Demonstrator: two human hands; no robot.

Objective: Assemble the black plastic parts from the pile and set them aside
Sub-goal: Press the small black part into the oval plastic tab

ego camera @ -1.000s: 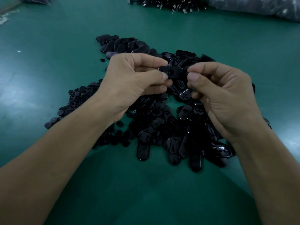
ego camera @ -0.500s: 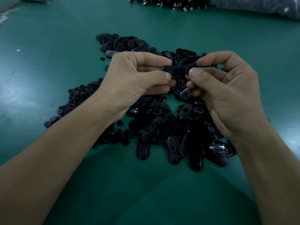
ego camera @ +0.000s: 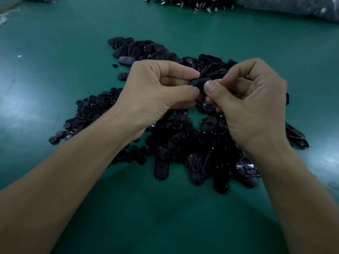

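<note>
While it's held up over the pile [ego camera: 183, 143], the black part [ego camera: 199, 81] is pinched from both sides, left hand [ego camera: 156, 96] and right hand [ego camera: 251, 99] each gripping one end with thumb and curled fingers. That pile sits mid green worktop [ego camera: 55, 52]; another dark heap [ego camera: 192, 2] lies along the far edge.

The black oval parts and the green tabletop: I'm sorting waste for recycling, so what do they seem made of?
The black oval parts look like moulded plastic with a glossy finish: light glints off their smooth faces and raised rims. The green tabletop seems a smooth vinyl or rubber mat, satin finish, going by its broad soft reflections; which one is unclear.
</note>
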